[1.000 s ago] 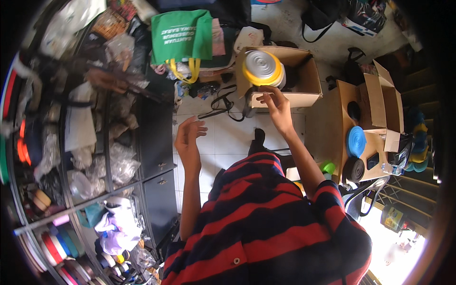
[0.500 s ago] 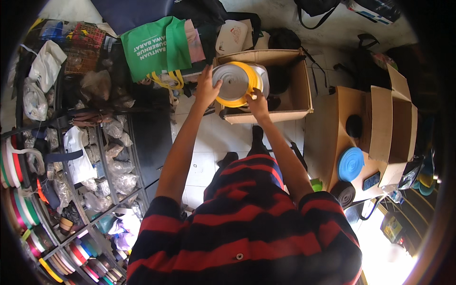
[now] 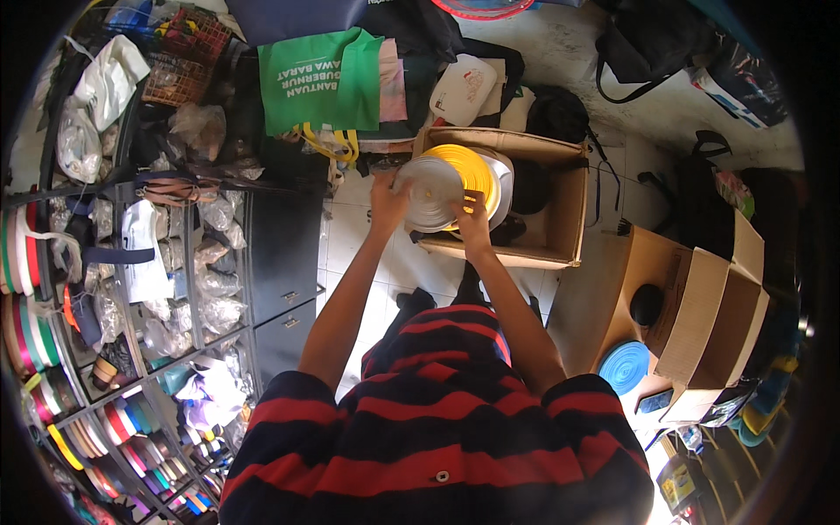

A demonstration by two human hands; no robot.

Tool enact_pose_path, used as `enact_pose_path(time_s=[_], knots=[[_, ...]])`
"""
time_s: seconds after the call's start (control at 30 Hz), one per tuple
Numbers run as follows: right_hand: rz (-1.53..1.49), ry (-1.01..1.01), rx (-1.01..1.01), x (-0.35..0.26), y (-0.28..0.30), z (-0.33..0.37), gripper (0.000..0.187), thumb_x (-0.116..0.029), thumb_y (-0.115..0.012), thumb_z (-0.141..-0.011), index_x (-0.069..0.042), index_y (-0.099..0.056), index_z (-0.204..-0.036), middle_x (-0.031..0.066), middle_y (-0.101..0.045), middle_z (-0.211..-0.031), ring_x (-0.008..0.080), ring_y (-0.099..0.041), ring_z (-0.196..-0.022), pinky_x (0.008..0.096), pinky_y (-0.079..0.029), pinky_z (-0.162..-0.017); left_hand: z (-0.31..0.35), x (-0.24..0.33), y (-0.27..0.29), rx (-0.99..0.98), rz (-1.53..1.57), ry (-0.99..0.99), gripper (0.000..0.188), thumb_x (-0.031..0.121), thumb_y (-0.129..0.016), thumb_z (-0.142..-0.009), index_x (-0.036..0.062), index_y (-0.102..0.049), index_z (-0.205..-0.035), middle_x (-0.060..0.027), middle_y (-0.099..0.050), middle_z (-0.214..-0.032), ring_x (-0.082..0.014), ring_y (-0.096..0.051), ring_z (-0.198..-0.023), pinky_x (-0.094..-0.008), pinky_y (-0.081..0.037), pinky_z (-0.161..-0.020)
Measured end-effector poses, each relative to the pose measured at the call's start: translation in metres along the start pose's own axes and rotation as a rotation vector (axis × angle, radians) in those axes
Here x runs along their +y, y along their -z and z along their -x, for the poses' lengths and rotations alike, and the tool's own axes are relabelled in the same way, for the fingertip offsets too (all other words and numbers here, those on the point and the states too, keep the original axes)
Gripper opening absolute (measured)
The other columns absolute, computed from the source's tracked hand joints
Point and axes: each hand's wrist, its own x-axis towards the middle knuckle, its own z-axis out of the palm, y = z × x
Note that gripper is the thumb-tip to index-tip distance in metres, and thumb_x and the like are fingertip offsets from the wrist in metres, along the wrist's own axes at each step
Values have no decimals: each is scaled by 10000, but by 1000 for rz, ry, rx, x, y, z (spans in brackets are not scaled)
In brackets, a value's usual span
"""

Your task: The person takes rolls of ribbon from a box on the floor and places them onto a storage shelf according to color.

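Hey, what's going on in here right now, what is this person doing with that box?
A person in a red and black striped shirt leans over an open cardboard box on the floor. The left hand and right hand grip a large grey-white roll of webbing tape, held tilted at the box's opening. A yellow roll lies right behind it. Shelves of coloured ribbon spools stand to the left.
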Motion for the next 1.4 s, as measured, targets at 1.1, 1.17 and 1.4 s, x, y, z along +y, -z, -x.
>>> enact_pose_path(time_s=[1.1, 1.17, 1.4], knots=[[1403, 747, -439, -49, 192, -41, 458, 63, -539, -731, -130, -594, -1142, 85, -586, -1069, 325, -582, -940, 428, -474, -828, 32, 47, -25, 191, -33, -101, 221, 144, -633, -861, 42, -594, -1054, -122, -577, -1055, -294, -519, -986, -395, -363, -908], [1433, 687, -558, -12, 205, -48, 490, 69, -538, -735, -131, -573, -1180, 106, -578, -1097, 327, -584, -966, 430, -474, -842, 28, 35, -22, 172, -14, -5, 235, 133, -634, -858, 40, -590, -1069, -131, -571, -1059, -296, -516, -980, -392, -377, -903], [1496, 519, -632, 57, 227, -72, 479, 110, -497, -734, -64, -549, -1178, 147, -545, -1192, 354, -572, -1015, 416, -470, -871, 14, 7, -34, 177, 67, 55, 315, 144, -660, -838, 31, -582, -1122, -177, -566, -1056, -316, -512, -1009, -399, -406, -895]])
